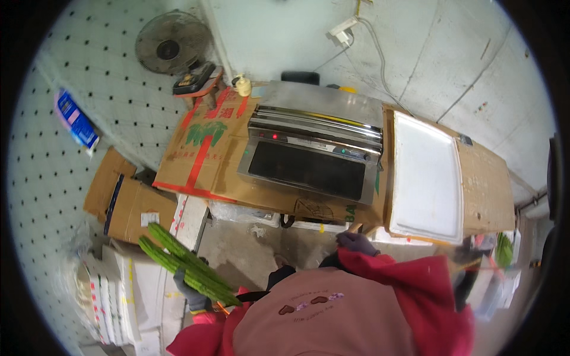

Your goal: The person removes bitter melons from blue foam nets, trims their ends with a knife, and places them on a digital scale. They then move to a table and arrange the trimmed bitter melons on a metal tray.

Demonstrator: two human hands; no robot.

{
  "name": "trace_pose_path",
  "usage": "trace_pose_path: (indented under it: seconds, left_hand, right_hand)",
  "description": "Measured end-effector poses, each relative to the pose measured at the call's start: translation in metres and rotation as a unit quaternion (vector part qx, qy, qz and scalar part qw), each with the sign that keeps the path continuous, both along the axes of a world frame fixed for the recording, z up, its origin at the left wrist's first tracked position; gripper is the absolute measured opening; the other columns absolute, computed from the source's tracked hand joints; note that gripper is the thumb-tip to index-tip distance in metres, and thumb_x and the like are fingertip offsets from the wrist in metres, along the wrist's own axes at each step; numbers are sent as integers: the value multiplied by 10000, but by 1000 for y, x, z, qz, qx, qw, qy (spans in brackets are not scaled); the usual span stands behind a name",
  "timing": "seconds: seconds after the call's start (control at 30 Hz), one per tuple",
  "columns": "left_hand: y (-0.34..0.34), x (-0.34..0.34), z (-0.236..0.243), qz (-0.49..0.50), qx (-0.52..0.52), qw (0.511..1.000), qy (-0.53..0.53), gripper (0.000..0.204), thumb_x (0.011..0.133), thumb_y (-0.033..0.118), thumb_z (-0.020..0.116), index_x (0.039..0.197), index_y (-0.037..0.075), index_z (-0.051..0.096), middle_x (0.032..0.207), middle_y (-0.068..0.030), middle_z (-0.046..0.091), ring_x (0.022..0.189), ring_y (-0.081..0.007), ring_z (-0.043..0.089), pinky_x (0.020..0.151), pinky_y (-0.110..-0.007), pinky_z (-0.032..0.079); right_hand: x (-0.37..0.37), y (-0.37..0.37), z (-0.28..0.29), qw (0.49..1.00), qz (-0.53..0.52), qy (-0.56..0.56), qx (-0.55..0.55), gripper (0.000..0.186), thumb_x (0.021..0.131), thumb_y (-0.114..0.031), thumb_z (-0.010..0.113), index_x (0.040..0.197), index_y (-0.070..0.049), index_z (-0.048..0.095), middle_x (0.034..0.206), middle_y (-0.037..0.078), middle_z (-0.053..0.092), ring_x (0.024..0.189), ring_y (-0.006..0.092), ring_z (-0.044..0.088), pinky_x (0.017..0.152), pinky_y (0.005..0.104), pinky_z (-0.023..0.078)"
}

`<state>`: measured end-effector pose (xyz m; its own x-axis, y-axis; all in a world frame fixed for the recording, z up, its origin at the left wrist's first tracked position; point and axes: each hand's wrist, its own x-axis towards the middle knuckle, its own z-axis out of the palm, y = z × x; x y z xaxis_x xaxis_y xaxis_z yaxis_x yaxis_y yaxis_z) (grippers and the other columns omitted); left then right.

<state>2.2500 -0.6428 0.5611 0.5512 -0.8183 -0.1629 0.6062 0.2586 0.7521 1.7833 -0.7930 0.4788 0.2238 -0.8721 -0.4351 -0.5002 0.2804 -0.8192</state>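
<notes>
My left hand [189, 292], in a grey glove, is closed round several long, green, ridged gourds [191, 268]. They are held in a bunch at my left side, slanting from upper left to lower right. My right hand [357, 243], in a dark glove, is by the near edge of the cardboard-covered table, in front of my body. Its fingers look curled in, and nothing shows in them. Ahead of me on the table stands a metal film-wrapping machine [312, 148] with a dark plate and a lit red light. Neither hand touches it.
A white foam tray or lid [426, 178] lies right of the machine. Behind left are a scale [195, 79] on a small stool, a pump bottle [242, 85] and a fan [172, 43]. White foam boxes [113, 296] and a cardboard box [139, 207] crowd my left side.
</notes>
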Motion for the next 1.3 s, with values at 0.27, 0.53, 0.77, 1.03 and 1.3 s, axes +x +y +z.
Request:
trace_pose_path:
  seconds: [0.27, 0.53, 0.77, 1.03, 1.3]
  left_hand:
    - [-228, 48, 32, -221, 70, 925, -302, 453, 750, 92, 700, 1172, 1, 566, 1021, -108, 649, 854, -204, 642, 744, -329, 539]
    - [-403, -55, 91, -222, -88, 599, -764, 923, 592, 174, 806, 1409, 11, 410, 1218, -194, 575, 1076, -342, 590, 920, -433, 486]
    - [-515, -142, 112, -276, -136, 350, -885, 996, 572, 353, 780, 1455, 96, 396, 1144, -172, 572, 1001, -350, 584, 855, -433, 470]
    - [-620, -216, 79, -309, -197, 210, -907, 1054, 600, 439, 780, 1502, 160, 313, 1263, -193, 505, 1106, -365, 533, 934, -472, 409]
    - [-652, -239, 57, -411, -195, 200, -868, 1063, 643, 444, 762, 1529, 151, 254, 1376, -218, 442, 1241, -397, 460, 1055, -459, 350]
  right_hand:
    - [25, -57, 23, 993, -84, -53, -62, 339, 977, -286, 577, 1170, -23, 672, 1002, 112, 728, 906, 169, 695, 841, 310, 539]
    - [20, -127, 69, 985, -138, -88, -57, 286, 982, -190, 570, 1178, -7, 668, 979, 60, 710, 868, 94, 637, 801, 258, 527]
    - [-14, -164, 83, 967, -187, -130, -116, 273, 975, -168, 572, 1162, 8, 665, 980, 87, 722, 892, 100, 646, 812, 256, 519]
    - [-31, -152, 78, 945, -297, -85, -111, 258, 974, -164, 561, 1129, 2, 682, 960, 118, 729, 852, 133, 673, 777, 268, 529]
    - [-45, -149, 78, 925, -357, -35, -124, 272, 977, -162, 546, 1153, 10, 663, 938, 147, 723, 836, 166, 687, 745, 305, 542]
